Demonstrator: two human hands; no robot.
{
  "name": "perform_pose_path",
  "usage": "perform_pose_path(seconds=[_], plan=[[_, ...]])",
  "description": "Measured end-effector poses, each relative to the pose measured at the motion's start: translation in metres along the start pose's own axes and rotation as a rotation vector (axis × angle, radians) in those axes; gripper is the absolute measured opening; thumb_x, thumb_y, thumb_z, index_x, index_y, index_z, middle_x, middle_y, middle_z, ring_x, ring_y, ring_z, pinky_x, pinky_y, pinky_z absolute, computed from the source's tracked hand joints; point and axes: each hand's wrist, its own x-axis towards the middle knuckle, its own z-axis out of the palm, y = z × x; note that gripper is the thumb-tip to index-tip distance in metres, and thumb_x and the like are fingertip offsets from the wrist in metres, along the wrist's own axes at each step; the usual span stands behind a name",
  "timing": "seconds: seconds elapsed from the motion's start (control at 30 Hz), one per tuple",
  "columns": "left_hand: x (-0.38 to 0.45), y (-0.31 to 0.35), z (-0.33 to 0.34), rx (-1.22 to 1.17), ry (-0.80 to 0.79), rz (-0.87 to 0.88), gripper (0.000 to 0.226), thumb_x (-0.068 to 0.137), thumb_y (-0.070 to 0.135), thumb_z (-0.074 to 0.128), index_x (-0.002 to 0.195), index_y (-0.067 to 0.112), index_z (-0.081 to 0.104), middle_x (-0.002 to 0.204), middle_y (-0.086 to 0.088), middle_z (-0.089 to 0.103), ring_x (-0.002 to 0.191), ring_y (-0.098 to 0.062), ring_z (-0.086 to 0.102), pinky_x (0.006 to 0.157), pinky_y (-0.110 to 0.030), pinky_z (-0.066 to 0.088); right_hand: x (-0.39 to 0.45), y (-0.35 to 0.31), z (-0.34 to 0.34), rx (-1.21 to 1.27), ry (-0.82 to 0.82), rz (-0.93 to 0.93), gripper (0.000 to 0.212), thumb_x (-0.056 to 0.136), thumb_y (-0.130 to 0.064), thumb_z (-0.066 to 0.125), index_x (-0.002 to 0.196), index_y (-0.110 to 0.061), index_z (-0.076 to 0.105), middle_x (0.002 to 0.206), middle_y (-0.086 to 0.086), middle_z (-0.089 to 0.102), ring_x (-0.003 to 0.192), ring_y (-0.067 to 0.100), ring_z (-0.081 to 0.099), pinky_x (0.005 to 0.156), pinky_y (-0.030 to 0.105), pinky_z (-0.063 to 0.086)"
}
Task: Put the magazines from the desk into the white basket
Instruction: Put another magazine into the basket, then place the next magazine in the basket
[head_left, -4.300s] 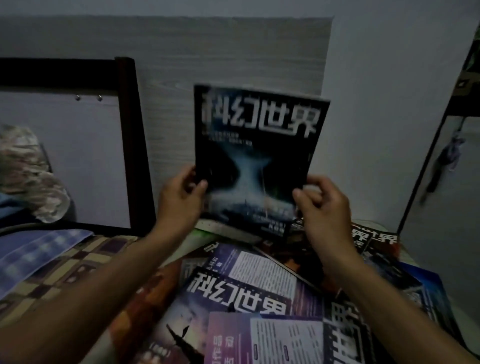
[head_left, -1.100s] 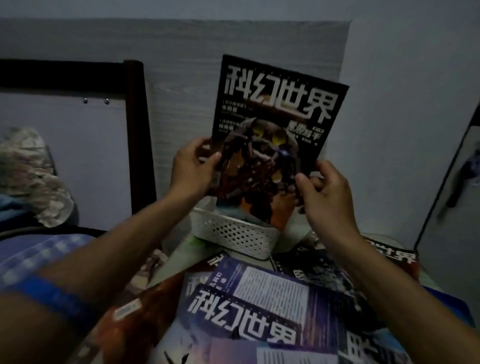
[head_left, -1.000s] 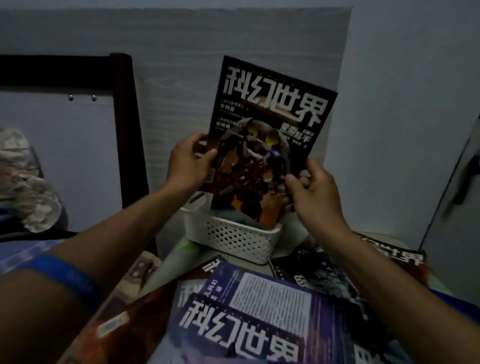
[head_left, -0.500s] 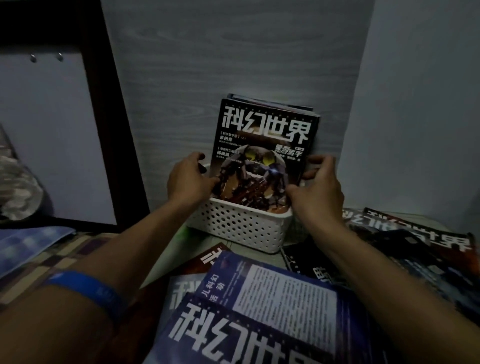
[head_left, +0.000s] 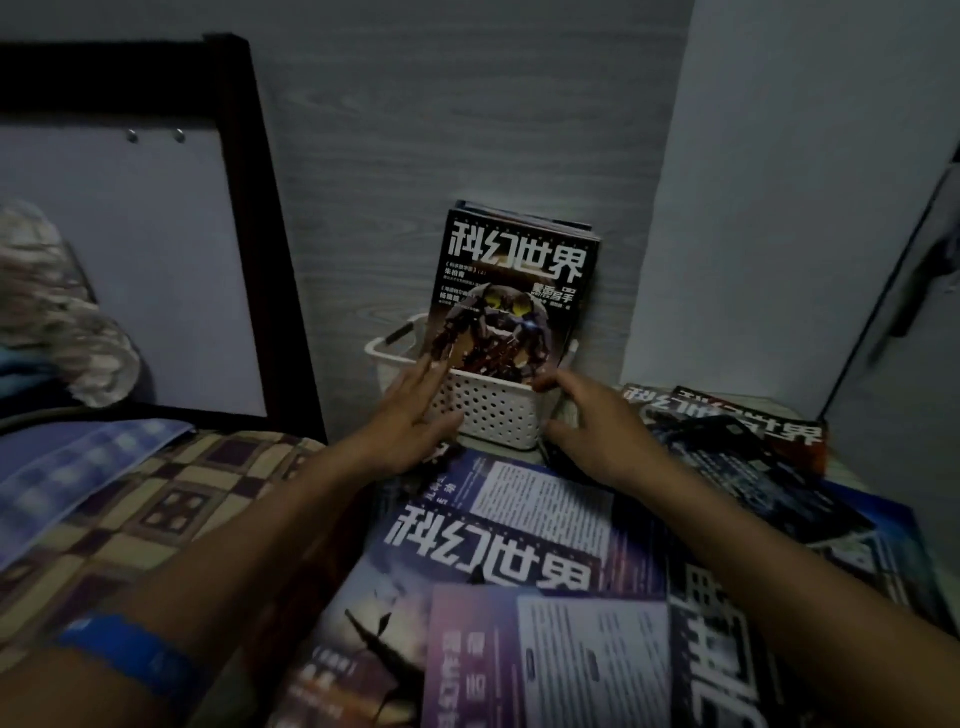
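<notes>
— Magazines, a whole spread of them across the desk, under both forearms. See the white basket just beyond the fingertips?

— Yes, against the wood-grain wall panel. A robot-cover magazine stands upright in it, with more magazines packed behind it.

— And the hands?

— Left hand is flat and spread, fingers apart, in front of the basket's left front corner; whether it touches the plastic I cannot tell. It grips nothing.

— The right one?

— Right hand sits at the basket's right front corner, fingers loosely curled and apart, thumb below, nothing clasped in it. Its fingertips reach up near the rim, right below the standing cover.

— Anything else?

— A blue wristband on the left arm. Left of that arm, a patterned bedspread and a dark bed frame. Right of the right hand, a red-edged magazine lies on the pile.
</notes>
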Motion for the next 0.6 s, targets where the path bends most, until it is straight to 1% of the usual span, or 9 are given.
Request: perform_pose_path(seconds=[0.07,0.1,0.13,0.2,0.27,0.37,0.47,0.53,0.6], plan=[[-0.031,0.012,0.005,-0.038,-0.044,0.043,0.053,0.096,0.032,0.058,0.143,0.012,0.045,0.157,-0.009,0.032,0.136,-0.008,0.030,0.104,-0.004,0.017,-0.028,-0.003,-0.005,-0.039,-0.067,-0.017,0.041,0.086,-0.020,0.068,0.125,-0.025,0.054,0.127,-0.001,0.060,0.100,0.011,0.059,0.082,0.029,0.051],[-0.049,0.019,0.009,0.040,-0.067,0.098,0.042,0.095,0.032,0.059,0.131,0.009,0.057,0.147,-0.012,0.046,0.127,-0.012,0.043,0.096,-0.006,0.026,-0.043,-0.004,-0.008,-0.086,-0.096,-0.040,0.042,0.086,-0.023,0.068,0.125,-0.025,0.055,0.125,-0.002,0.061,0.100,0.009,0.058,0.081,0.027,0.049],[-0.066,0.023,0.015,0.129,-0.061,0.177,0.038,0.096,0.035,0.057,0.122,0.008,0.064,0.135,-0.013,0.056,0.120,-0.019,0.051,0.092,-0.016,0.034,-0.057,-0.004,-0.011,-0.143,-0.132,-0.074,0.040,0.086,-0.027,0.068,0.125,-0.025,0.057,0.124,-0.002,0.064,0.100,0.008,0.058,0.082,0.027,0.049],[-0.093,0.028,0.025,0.247,0.034,0.316,0.036,0.095,0.038,0.054,0.115,0.011,0.069,0.119,-0.009,0.067,0.106,-0.023,0.059,0.086,-0.029,0.040,-0.082,-0.004,-0.024,-0.210,-0.276,-0.106,0.037,0.086,-0.040,0.066,0.120,-0.027,0.060,0.119,-0.004,0.067,0.098,0.010,0.062,0.085,0.034,0.052],[-0.108,0.033,0.026,0.245,0.153,0.351,0.029,0.093,0.035,0.059,0.107,0.013,0.071,0.106,-0.006,0.072,0.095,-0.023,0.063,0.079,-0.031,0.046,-0.101,-0.005,-0.040,-0.244,-0.485,-0.111,0.046,0.082,-0.054,0.066,0.121,-0.030,0.060,0.119,-0.007,0.065,0.102,0.009,0.061,0.090,0.036,0.051],[-0.115,0.039,0.028,0.257,0.203,0.357,0.019,0.093,0.026,0.063,0.102,0.013,0.073,0.098,-0.006,0.074,0.089,-0.023,0.064,0.073,-0.027,0.040,-0.120,-0.010,-0.057,-0.272,-0.708,-0.074,0.078,0.073,-0.065,0.070,0.139,-0.031,0.047,0.140,-0.014,0.050,0.123,0.006,0.048,0.105,0.024,0.039],[-0.117,0.041,0.030,0.254,0.200,0.303,0.018,0.095,0.020,0.060,0.106,0.013,0.073,0.105,-0.006,0.073,0.096,-0.023,0.063,0.075,-0.026,0.040,-0.131,-0.016,-0.059,-0.370,-0.693,-0.071,0.086,0.068,-0.068,0.071,0.141,-0.030,0.044,0.144,-0.012,0.045,0.127,0.011,0.045,0.107,0.029,0.038],[-0.120,0.043,0.030,0.285,0.222,0.294,0.017,0.093,0.017,0.061,0.104,0.012,0.073,0.106,-0.007,0.072,0.097,-0.025,0.064,0.077,-0.027,0.041,-0.132,-0.020,-0.057,-0.453,-0.669,-0.056,0.082,0.065,-0.070,0.071,0.133,-0.029,0.050,0.135,-0.008,0.051,0.118,0.015,0.051,0.101,0.034,0.044],[-0.126,0.045,0.030,0.364,0.304,0.297,0.014,0.088,0.014,0.066,0.100,0.012,0.074,0.108,-0.007,0.070,0.097,-0.025,0.063,0.076,-0.026,0.042,-0.128,-0.024,-0.057,-0.475,-0.693,0.017,0.079,0.061,-0.069,0.075,0.124,-0.027,0.053,0.124,-0.007,0.056,0.108,0.015,0.055,0.095,0.036,0.048]])
